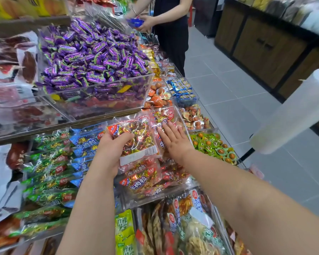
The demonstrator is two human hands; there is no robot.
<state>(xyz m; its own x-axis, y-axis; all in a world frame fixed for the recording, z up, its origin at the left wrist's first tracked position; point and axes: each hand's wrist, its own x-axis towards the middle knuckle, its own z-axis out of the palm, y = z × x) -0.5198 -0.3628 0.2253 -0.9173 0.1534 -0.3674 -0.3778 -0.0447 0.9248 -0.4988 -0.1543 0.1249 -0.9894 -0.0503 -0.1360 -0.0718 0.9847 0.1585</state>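
Packet of red-wrapped snacks [136,142], barcode side up, is held over the middle stack of like packets [142,179], the left hand [110,150] curled round its near left edge. The right hand [173,138] lies flat, fingers straight, on the next red packet [164,115] just right of it. Best to keep that neighbour pressed down and slide the held one in level.

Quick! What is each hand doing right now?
Left hand: closed, grips a red snack bag.
Right hand: open, fingers straight on a second red bag.
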